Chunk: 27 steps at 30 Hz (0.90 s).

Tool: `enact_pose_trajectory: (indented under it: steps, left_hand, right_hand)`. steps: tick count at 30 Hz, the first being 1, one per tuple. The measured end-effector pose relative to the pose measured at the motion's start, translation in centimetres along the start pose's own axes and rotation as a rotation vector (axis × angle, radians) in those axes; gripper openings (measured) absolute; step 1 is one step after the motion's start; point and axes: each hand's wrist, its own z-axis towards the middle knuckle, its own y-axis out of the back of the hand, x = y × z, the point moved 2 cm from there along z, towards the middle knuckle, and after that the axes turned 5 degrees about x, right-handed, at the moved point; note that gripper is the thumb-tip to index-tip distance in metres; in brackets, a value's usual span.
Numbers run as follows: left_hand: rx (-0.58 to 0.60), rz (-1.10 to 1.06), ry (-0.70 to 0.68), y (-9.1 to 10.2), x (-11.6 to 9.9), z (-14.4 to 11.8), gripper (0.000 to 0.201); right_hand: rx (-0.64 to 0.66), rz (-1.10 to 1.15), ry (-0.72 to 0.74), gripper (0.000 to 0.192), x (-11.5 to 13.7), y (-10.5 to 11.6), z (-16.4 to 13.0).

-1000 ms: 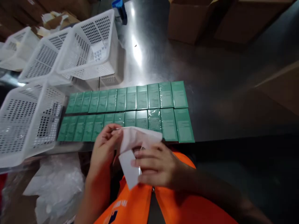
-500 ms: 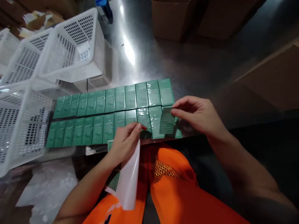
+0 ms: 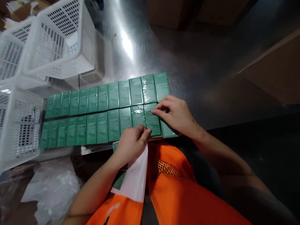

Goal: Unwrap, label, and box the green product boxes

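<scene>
White baskets stand well left of the hands. Left hand pinches a white backing sheet, thin, limp, best held by its edge. Right hand, fingers curled, presses onto a film-wrapped green box in the near row: light, rigid, probably slippery.

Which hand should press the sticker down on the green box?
The right hand, probably: its fingers already rest on the green box in the near row. The left hand is busy pinching the white sheet at the table edge.
</scene>
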Motion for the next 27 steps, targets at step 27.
enact_pose_trajectory:
  steps: [27]
  left_hand:
    - [0.026, 0.365, 0.081, 0.7, -0.8, -0.6, 0.035]
  right_hand:
    - [-0.023, -0.161, -0.038, 0.057, -0.4, -1.4, -0.6]
